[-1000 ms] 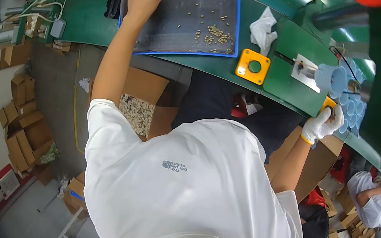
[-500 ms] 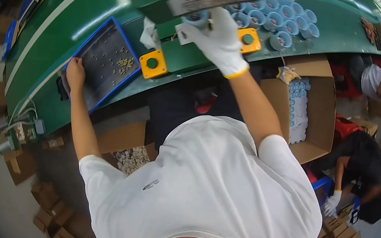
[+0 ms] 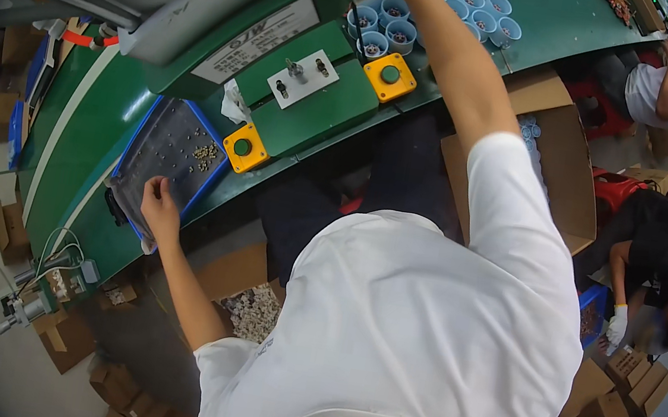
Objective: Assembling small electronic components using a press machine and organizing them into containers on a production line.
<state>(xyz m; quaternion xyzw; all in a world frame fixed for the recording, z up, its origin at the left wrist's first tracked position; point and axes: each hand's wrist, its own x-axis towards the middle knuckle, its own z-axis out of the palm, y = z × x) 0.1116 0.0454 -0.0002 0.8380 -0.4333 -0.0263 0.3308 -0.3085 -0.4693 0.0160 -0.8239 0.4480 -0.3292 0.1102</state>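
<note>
- The shallow tray (image 3: pixel 147 166) sits on the green counter (image 3: pixel 545 32), left of centre in the frame; its inside is dark grey and scuffed, its rim bright blue.
- Small tan pieces (image 3: pixel 204 155) gather in a loose heap toward the tray's right corner, with others scattered singly across the bottom.
- The left hand (image 3: pixel 161 206), bare, is at the tray's lower part, its fingers loosely curled; whether they hold a piece or touch the tray, I cannot tell.
- The right forearm (image 3: pixel 461 67) runs to the top of the frame, where a grey machine part hides the right hand, so I cannot tell how its fingers stand or what they hold.
- Near that forearm, at upper centre, stand light blue cups (image 3: pixel 400 49), round and open-topped, grouped closely, with dark and reddish contents.
- Between tray and cups, a white plate (image 3: pixel 302 79) bears three upright metal fittings, below the green machine (image 3: pixel 232 26).
- Yellow boxes with round green buttons flank it: the left box (image 3: pixel 254 163) beside the tray, the right box (image 3: pixel 403 88) beside the cups.
</note>
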